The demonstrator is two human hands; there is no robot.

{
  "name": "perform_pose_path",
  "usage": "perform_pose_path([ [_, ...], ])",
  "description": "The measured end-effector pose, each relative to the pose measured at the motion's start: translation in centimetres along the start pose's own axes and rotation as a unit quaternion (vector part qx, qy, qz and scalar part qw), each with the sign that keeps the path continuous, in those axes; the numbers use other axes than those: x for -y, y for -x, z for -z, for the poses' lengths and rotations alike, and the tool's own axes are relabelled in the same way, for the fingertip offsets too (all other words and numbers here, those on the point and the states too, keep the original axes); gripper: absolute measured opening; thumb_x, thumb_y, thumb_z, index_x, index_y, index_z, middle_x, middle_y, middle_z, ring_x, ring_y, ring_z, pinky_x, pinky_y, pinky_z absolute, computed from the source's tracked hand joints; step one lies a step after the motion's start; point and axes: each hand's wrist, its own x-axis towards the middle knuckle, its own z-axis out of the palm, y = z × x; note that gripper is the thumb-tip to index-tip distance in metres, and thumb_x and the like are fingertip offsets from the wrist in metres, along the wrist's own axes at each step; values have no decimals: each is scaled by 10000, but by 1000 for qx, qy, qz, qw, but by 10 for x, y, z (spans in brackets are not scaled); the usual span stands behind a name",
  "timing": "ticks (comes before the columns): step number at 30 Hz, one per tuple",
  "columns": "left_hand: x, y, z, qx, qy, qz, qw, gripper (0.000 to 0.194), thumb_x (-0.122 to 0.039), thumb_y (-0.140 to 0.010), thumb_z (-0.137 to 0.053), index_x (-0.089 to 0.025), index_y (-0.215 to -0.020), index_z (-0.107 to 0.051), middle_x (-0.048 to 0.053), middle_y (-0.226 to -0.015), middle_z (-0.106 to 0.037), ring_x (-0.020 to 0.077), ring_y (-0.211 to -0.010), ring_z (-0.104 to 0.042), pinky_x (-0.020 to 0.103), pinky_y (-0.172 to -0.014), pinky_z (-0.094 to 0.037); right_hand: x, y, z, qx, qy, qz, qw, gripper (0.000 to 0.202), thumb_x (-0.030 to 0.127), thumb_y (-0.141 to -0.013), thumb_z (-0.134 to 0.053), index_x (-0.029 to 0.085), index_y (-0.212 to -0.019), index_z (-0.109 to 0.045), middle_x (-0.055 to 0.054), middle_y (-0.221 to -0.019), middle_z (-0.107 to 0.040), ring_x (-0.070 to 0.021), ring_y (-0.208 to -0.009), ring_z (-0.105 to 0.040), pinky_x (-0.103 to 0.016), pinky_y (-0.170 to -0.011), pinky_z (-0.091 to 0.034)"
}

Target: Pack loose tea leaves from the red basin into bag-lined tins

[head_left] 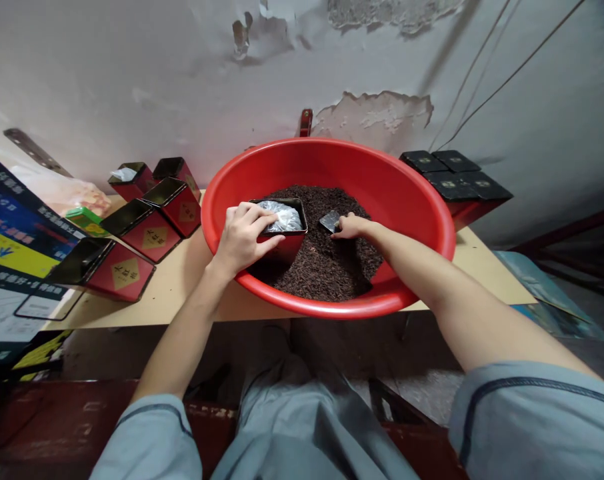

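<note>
A wide red plastic basin (pixel 327 308) holds a heap of dark, dry, loose bits that look like tea leaves (pixel 327 267). In its left part stands a red tin (pixel 283 248) with a dark rim, lined with a clear plastic bag (pixel 285 217). My left hand (pixel 247 235) grips the tin at its left side, its fingers lying over the rim onto the bag. Inside the basin, on the right, my right hand (pixel 349 227) is closed on a small dark square tin lid (pixel 329 221), held low over the leaves.
Several open red tins (pixel 155 237) stand left of the basin, one with plastic poking out. Black-lidded tins (pixel 455 177) are grouped at the right. A printed box (pixel 17 247) and a small green box (pixel 86 220) are at the left; a peeling wall (pixel 132 80) rises behind.
</note>
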Motion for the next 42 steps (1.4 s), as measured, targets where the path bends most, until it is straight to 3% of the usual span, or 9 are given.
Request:
perform_pose_path([
  [6,1,0,-3,-6,-3,-4,1000,351,-432,-954,-764,-190,-1208,-773,132,-1186,-768,323,-1140,-619,495,-979,-442,4,7,14,-16,-26,-80,996,884,637,-773,-782,164,-1475,-528,-243,-1520,-520,-469,-1426,-501,-622,-1160,-409],
  [10,1,-1,-4,0,-3,5,1000,348,-417,-942,-776,-203,-1216,-772,128,-1199,-768,325,-1150,-614,500,-988,-437,2,6,24,-47,-141,-97,984,882,517,-764,-782,155,-1510,-480,-237,-1539,-482,-401,-1410,-525,-471,-1142,-457],
  [15,1,0,-3,-4,-6,3,1000,343,-413,-932,-789,-211,-1208,-772,118,-1192,-774,317,-1143,-623,491,-988,-446,3,11,35,-98,-247,-99,959,1140,459,-790,-756,74,-1689,-171,-291,-1625,-369,-364,-1472,-502,-383,-1205,-418],
  [21,-1,-1,0,2,11,19,1000,354,-418,-922,-806,-220,-1215,-775,116,-1179,-756,320,-1164,-616,527,-1052,-428,15,33,64,-194,-353,110,908,959,512,-875,-612,173,-1690,-236,-185,-1597,-489,-339,-1461,-510,-480,-1241,-402],
  [27,6,2,-1,-2,34,73,997,374,-430,-870,-847,-234,-1184,-791,128,-1432,-597,345,-1355,-524,560,-1183,-423,83,83,79,-212,-354,431,802,903,704,-921,-595,315,-1687,-318,-142,-1599,-439,-389,-1464,-452,-618,-1234,-367],
  [30,15,2,-4,-1,99,98,990,556,-446,-824,-874,-219,-1306,-715,142,-1625,-431,358,-1497,-430,526,-1262,-399,108,91,79,-251,-275,467,802,874,711,-930,-595,332,-1680,-356,-154,-1575,-404,-405,-1476,-414,-659,-1249,-329],
  [33,23,4,-8,14,225,131,965,770,-494,-803,-877,-192,-1444,-576,181,-1649,-423,350,-1488,-498,479,-1227,-458,116,87,77,-276,-224,458,815,863,683,-931,-616,347,-1683,-357,-164,-1570,-395,-420,-1471,-404,-706,-1234,-332],
  [39,40,9,-12,25,393,179,902,781,-631,-873,-756,-264,-1452,-381,206,-1659,-435,308,-1487,-535,491,-1124,-535,115,81,81,-276,-168,459,828,857,659,-914,-659,357,-1676,-407,-160,-1538,-455,-425,-1375,-478,-728,-1187,-386],
  [42,45,10,-15,22,392,205,897,695,-648,-1001,-532,-266,-1527,-289,208,-1638,-450,265,-1461,-562,448,-1118,-544,116,80,90,-253,-145,473,832,834,632,-904,-687,344,-1654,-464,-154,-1523,-489,-413,-1350,-506,-706,-1181,-410],
])
